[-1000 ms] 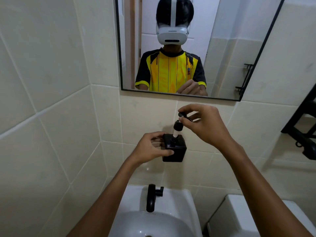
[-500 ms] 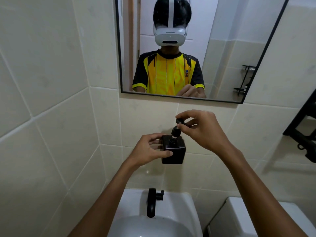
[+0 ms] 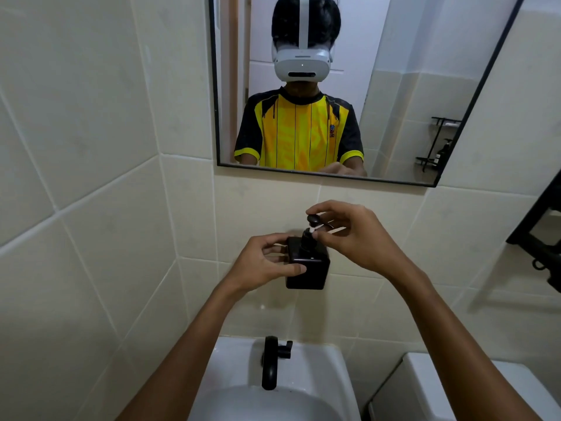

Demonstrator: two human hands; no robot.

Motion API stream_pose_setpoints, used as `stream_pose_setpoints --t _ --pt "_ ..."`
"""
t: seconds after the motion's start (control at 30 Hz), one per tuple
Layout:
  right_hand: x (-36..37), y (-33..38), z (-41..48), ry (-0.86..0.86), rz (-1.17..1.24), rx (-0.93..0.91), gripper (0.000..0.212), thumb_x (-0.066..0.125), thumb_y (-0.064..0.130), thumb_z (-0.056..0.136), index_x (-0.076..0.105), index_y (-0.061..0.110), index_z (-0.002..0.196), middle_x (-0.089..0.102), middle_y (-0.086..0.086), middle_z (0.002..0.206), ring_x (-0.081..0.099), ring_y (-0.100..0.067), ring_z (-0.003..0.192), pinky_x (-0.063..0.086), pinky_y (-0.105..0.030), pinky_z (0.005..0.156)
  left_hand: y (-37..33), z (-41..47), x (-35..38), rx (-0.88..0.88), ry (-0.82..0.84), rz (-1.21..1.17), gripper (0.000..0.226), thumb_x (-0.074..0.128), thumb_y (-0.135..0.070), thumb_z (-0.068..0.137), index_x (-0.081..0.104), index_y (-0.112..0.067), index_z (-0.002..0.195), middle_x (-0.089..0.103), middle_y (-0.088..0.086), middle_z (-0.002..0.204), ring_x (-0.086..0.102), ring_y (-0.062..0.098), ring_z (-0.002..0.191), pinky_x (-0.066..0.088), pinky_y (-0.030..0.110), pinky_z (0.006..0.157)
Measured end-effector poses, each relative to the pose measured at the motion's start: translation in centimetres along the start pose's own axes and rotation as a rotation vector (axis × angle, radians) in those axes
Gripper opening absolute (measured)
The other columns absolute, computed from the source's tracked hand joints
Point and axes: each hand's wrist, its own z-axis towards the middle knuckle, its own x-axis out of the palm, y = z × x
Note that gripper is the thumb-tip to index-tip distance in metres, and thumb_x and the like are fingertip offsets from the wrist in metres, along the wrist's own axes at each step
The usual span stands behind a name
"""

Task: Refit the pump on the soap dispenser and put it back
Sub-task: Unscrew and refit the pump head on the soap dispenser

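A square black soap dispenser bottle (image 3: 309, 273) is held in the air in front of the tiled wall, above the sink. My left hand (image 3: 264, 262) grips its left side, thumb across the front. The black pump (image 3: 312, 226) sits in the bottle's neck, its collar down on the top and a short white stem showing under the head. My right hand (image 3: 352, 235) pinches the pump head and collar from the right.
A white sink (image 3: 315, 378) with a black tap (image 3: 271, 364) lies directly below. A black-framed mirror (image 3: 437, 180) hangs above on the wall. A black rack (image 3: 543, 241) juts out at the right. A white toilet tank (image 3: 440, 390) stands at the lower right.
The pump has gone down into the bottle: its long white tube showed a second ago, now only a short white stem shows. My right hand came down with it.
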Motion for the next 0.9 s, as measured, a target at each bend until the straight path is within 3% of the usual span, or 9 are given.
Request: stream_pose_setpoints --t 0.2,0.43,0.63,0.77,0.9 --pt "0.2 -0.5 -0.1 0.061 0.098 0.003 0.047 0.075 0.0 0.083 0.063 0.026 0.12 0.076 -0.006 0.104 0.074 -0.015 0.097 0.061 -0.033 0.091 0.2 0.1 -0.1 -0.017 0.015 -0.024 0.063 0.091 -0.031 0.058 0.072 -0.025 0.119 0.079 0.003 0.105 0.075 0.02 0.101 0.058 0.043 0.096" --pt "0.2 -1.1 -0.2 0.035 0.17 0.015 0.048 0.079 -0.001 0.079 0.066 0.022 0.119 0.071 -0.006 0.094 0.073 -0.022 0.083 0.062 -0.034 0.083 -0.1 0.3 0.2 0.009 0.017 -0.06 0.068 0.091 -0.028 0.056 0.072 -0.018 0.12 0.079 0.004 0.104 0.075 0.021 0.101 0.059 0.036 0.094" --pt "-0.3 -2.1 -0.6 -0.014 0.2 0.055 0.057 0.064 -0.014 0.082 0.06 0.014 0.131 0.072 -0.008 0.099 0.072 -0.02 0.087 0.059 -0.03 0.084 -0.3 0.2 0.1 0.022 0.013 -0.078 0.049 0.089 -0.006 0.067 0.074 -0.03 0.107 0.079 -0.004 0.099 0.074 0.02 0.101 0.059 0.028 0.089" --pt "0.7 -2.1 -0.9 -0.001 0.248 0.066 0.066 0.059 -0.018 0.082 0.052 0.013 0.14 0.072 -0.004 0.108 0.071 -0.016 0.099 0.056 -0.024 0.091 0.0 0.0 0.7 0.017 0.027 -0.081 0.051 0.089 -0.005 0.068 0.074 -0.024 0.112 0.079 0.001 0.103 0.074 0.023 0.103 0.059 0.032 0.092" --pt "0.8 -2.1 -1.2 0.002 0.291 0.071 0.068 0.056 -0.019 0.083 0.052 0.015 0.141 0.073 -0.004 0.105 0.071 -0.013 0.096 0.056 -0.024 0.089 0.1 -0.1 0.7 0.013 0.03 -0.077 0.052 0.089 -0.005 0.067 0.073 -0.022 0.114 0.078 0.003 0.106 0.074 0.022 0.104 0.059 0.031 0.093"
